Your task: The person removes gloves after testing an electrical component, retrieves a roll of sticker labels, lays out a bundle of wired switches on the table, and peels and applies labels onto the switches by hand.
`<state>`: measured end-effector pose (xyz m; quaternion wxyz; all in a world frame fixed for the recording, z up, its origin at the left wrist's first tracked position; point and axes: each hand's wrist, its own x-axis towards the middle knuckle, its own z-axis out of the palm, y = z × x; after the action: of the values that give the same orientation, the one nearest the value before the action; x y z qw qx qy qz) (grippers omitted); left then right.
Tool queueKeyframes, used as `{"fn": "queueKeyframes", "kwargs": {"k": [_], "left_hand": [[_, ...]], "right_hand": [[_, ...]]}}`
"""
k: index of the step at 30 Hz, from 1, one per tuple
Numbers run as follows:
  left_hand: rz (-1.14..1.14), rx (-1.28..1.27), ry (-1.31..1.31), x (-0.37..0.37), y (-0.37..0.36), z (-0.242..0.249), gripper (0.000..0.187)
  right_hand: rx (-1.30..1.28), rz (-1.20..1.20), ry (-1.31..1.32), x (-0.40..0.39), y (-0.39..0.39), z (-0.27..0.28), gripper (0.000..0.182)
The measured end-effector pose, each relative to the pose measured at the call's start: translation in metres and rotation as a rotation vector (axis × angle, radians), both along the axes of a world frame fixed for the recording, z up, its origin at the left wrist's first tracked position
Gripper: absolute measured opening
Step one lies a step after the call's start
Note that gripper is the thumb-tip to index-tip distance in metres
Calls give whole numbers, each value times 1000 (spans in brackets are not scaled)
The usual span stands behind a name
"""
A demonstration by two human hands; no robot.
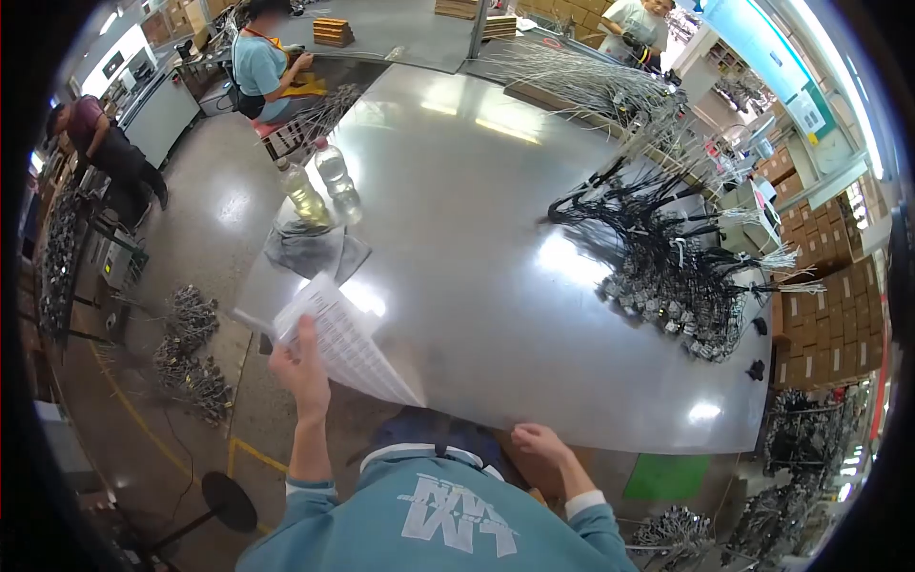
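My left hand point(303, 367) is closed on a sheaf of white printed label sheets point(338, 343), held tilted over the near left edge of the metal table point(457, 286). My right hand point(540, 441) is at the table's front edge with its fingers curled; whether anything is in them is too small to tell. Beyond the sheets, a grey cloth point(310, 250) lies at the table's left side. Two plastic bottles stand by the cloth, one with yellowish liquid point(305, 198) and one clear point(337, 183).
Bundles of black cables point(667, 257) with connectors cover the table's right side. Long pale wires point(581, 76) lie along the far edge. Three people work farther off. Cardboard boxes point(829, 324) are stacked at the right. A round black base point(229, 502) is on the floor at lower left.
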<state>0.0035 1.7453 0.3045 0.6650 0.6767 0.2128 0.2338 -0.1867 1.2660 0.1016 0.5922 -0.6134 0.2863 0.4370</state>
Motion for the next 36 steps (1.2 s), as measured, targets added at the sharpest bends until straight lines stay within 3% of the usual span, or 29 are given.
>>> {"fn": "queueKeyframes", "kwargs": {"k": [1,3,5,11,16,19,23,26,28,29,33,36], "left_hand": [[1,-2,-1,-5,9,-1,38],[176,21,10,-11,25,-6,41],[211,23,22,-18,34,-11,41],[273,82,43,-14,25,-19,40],[323,107,64,-5,4,-13,38],[371,96,140,-3,-16,-9,39],[361,69,139,2,-43,-8,40],[340,54,207,7,-60,-13,39],[340,50,215,17,-81,-8,38],[331,69,223,20,-88,-8,38],[280,93,226,38,-115,-7,38],[244,133,223,43,-123,-9,37]], "right_hand": [[-83,69,-15,30,8,24,58],[-80,199,-220,73,-7,11,60],[-122,170,-283,124,-17,21,63],[-351,36,-480,293,-64,33,71],[-311,-256,-557,426,-81,49,83],[-327,-347,-595,499,-88,38,94],[-324,-438,-737,577,-98,-19,100],[-233,-425,-727,607,-96,-61,110],[-502,-555,-630,608,-67,-68,122],[-703,-517,-909,605,-58,-76,135],[-634,-588,-938,589,-25,-64,127],[-440,-653,-878,583,-32,-80,117]]}}
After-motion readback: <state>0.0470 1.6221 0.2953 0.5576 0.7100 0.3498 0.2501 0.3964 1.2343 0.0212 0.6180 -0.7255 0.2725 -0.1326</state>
